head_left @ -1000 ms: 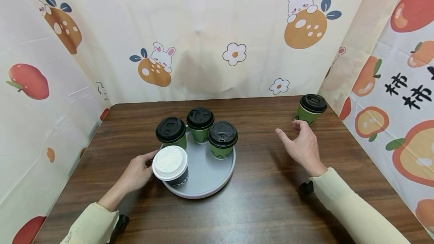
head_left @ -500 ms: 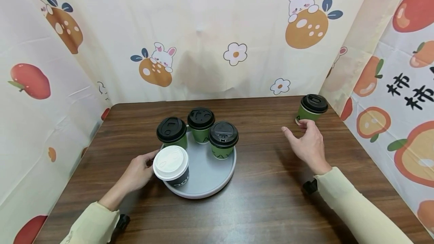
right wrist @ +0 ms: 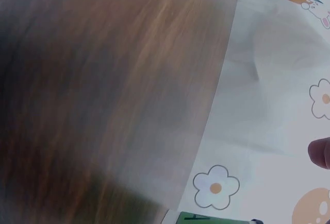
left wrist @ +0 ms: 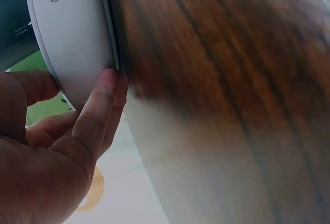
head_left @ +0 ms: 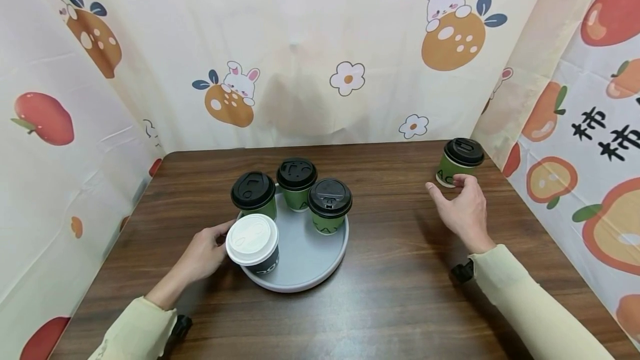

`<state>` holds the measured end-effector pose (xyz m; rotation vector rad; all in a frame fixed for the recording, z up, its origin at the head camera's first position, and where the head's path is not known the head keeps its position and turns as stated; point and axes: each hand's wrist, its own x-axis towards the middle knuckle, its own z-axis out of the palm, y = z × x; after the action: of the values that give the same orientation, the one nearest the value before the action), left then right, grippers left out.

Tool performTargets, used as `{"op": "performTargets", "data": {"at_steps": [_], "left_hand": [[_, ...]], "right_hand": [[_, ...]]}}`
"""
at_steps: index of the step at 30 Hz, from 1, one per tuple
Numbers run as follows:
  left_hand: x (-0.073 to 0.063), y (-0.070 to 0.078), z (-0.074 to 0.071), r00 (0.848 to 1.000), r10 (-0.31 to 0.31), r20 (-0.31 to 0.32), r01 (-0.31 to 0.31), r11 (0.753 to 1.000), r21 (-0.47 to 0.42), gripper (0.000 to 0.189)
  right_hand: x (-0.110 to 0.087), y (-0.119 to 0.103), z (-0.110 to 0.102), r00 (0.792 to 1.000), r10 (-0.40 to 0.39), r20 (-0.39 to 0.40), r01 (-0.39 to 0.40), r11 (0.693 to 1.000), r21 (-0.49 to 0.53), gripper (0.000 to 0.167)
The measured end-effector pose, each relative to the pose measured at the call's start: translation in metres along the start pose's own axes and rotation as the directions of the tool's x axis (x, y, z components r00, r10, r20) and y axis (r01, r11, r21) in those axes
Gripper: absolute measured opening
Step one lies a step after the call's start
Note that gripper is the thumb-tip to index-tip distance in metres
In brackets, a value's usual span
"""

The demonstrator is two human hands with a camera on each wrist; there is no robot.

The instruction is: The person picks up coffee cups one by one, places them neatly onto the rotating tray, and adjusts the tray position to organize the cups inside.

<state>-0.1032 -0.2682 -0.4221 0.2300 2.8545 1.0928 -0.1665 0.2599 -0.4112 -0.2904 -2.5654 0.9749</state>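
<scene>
A round grey tray (head_left: 300,278) bears several lidded paper coffee cups. One is a dark cup with a white lid (head_left: 251,239); the others are green with black lids, such as the cup (head_left: 328,207) at the tray's right. My left hand (head_left: 202,254) grips the tray's left rim. In the left wrist view its thumb (left wrist: 41,86) lies on one side of the rim, its fingers (left wrist: 95,110) on the other. My right hand (head_left: 464,214) is just in front of a lone green cup (head_left: 457,165), thumb and fingers spread, holding nothing. Whether a fingertip touches that cup is hard to tell.
The cups stand close together on the tray's left and back. A patterned cloth (head_left: 300,54) hangs behind the wooden table (head_left: 380,293) and along both sides. The lone cup stands in the back right corner, close to the cloth.
My right hand has shifted a little to the right, so more of the lone cup's front shows. The left hand, the tray and its cups have kept their places.
</scene>
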Motion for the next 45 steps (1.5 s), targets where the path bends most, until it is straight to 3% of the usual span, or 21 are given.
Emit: {"op": "performTargets", "data": {"at_steps": [15, 29, 45], "left_hand": [[0.000, 0.000, 0.000, 0.999, 0.033, -0.017, -0.032, 0.999, 0.023, 0.046], [-0.001, 0.001, 0.000, 1.000, 0.024, -0.014, -0.023, 1.000, 0.021, 0.047], [-0.002, 0.002, -0.001, 1.000, 0.025, -0.010, -0.025, 1.000, 0.016, 0.047]], "right_hand": [[0.010, 0.015, -0.005, 0.995, 0.068, -0.075, -0.067, 0.998, 0.014, 0.078], [0.022, 0.028, -0.013, 0.990, 0.135, -0.037, -0.135, 0.991, 0.000, 0.090], [0.039, 0.039, -0.007, 0.976, 0.218, -0.019, -0.218, 0.976, 0.007, 0.098]]}}
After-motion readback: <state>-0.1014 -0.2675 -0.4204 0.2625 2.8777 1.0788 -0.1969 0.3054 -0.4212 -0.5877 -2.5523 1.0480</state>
